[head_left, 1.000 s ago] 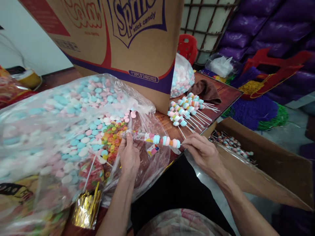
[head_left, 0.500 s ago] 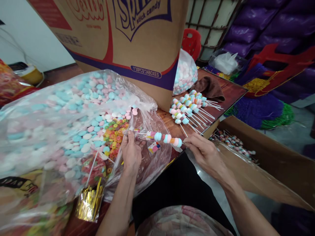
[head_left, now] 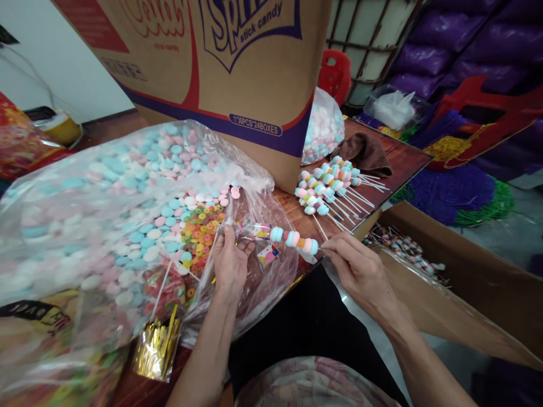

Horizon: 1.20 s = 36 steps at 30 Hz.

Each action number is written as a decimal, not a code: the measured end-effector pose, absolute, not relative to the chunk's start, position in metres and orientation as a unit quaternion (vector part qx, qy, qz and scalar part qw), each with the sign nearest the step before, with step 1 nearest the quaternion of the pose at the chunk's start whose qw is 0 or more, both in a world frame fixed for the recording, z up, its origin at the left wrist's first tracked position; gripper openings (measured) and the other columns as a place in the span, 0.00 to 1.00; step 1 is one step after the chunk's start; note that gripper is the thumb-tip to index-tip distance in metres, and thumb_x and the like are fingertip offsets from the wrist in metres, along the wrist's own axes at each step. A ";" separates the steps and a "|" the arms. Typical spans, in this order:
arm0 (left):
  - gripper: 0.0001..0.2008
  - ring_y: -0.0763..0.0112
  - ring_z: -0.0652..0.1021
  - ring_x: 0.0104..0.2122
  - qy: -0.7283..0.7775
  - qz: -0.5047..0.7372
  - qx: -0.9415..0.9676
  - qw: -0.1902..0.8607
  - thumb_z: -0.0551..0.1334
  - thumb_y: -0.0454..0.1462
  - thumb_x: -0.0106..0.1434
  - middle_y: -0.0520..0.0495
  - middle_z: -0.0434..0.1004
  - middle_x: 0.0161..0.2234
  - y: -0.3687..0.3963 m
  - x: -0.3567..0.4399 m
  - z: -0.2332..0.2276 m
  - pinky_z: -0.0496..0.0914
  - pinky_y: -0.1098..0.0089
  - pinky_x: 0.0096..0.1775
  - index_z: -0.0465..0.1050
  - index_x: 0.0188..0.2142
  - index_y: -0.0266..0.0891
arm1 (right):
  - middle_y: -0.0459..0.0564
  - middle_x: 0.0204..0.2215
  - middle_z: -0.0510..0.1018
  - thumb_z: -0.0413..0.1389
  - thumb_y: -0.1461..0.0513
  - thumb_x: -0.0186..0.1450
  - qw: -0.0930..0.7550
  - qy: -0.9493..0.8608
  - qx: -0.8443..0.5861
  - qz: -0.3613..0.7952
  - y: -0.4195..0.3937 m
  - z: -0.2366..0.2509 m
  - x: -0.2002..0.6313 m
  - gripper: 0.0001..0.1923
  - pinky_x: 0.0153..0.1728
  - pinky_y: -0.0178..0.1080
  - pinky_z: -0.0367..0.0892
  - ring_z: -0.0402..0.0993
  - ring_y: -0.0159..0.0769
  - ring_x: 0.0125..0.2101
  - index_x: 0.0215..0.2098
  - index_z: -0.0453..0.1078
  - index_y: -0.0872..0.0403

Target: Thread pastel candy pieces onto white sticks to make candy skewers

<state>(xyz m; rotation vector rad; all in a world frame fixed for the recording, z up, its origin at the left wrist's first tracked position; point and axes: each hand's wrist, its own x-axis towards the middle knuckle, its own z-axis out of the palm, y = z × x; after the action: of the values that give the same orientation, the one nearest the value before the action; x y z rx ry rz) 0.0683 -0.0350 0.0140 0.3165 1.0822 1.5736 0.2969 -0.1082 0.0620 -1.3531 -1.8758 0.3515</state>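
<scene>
— Both hands are on one candy skewer (head_left: 292, 238), aren't they?

— Yes. Her or his left hand (head_left: 230, 261) pinches the tip end, where a clear sleeve (head_left: 254, 230) with a small printed label (head_left: 267, 254) covers the stick; the right hand (head_left: 358, 265) pinches the bare stick at the other end. The skewer lies level between them, just above the table edge (head_left: 360, 217), with blue, pink and orange pieces threaded on it.

— So how far along does it look?

— This one seems fully threaded and partly wrapped. The sleeve looks only partway on, though the plastic is clear and hard to read, so I may be wrong. I judge that closing the sleeve is left; the gold twist ties (head_left: 155, 350) stand near the left forearm, untouched.

— And the rest of the batch?

— Just beyond the hands, a heap of threaded skewers (head_left: 326, 186) lies bare on the table. To the right, the open carton (head_left: 458, 271) holds more skewers at its bottom, with plenty of room. The big bag of loose candies (head_left: 106, 209) to the left is nearly full, so much remains.

— Anything behind?

— A tall printed cardboard box (head_left: 237, 73), a smaller candy bag (head_left: 324, 127) and a brown cloth (head_left: 365, 152).
</scene>
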 end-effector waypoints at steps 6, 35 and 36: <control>0.21 0.73 0.80 0.26 0.456 0.667 0.129 0.575 0.76 0.46 0.50 0.54 0.79 0.28 -0.035 0.069 0.015 0.73 0.72 0.31 0.70 0.34 0.39 | 0.49 0.34 0.73 0.51 0.66 0.73 0.390 -0.749 -0.511 0.161 -0.109 0.064 0.296 0.08 0.36 0.37 0.65 0.71 0.34 0.34 0.40 0.71 0.52; 0.17 0.69 0.80 0.29 0.436 0.685 0.127 0.569 0.71 0.47 0.58 0.51 0.79 0.30 -0.038 0.075 0.012 0.74 0.68 0.34 0.67 0.35 0.40 | 0.55 0.35 0.77 0.59 0.74 0.64 0.422 -0.744 -0.503 -0.125 -0.120 0.036 0.273 0.12 0.33 0.39 0.70 0.74 0.37 0.33 0.44 0.71 0.56; 0.18 0.69 0.81 0.30 0.438 0.691 0.131 0.560 0.71 0.47 0.58 0.50 0.79 0.32 -0.039 0.076 0.013 0.74 0.68 0.34 0.68 0.35 0.40 | 0.55 0.35 0.77 0.60 0.74 0.64 0.416 -0.745 -0.503 -0.134 -0.121 0.036 0.272 0.12 0.33 0.39 0.70 0.75 0.38 0.33 0.44 0.71 0.56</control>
<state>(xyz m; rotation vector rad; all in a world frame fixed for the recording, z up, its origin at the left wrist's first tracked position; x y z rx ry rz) 0.0759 -0.0389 0.0129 0.3083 1.0316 1.6285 0.2720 -0.1214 0.0365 -1.2644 -1.8723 -0.3376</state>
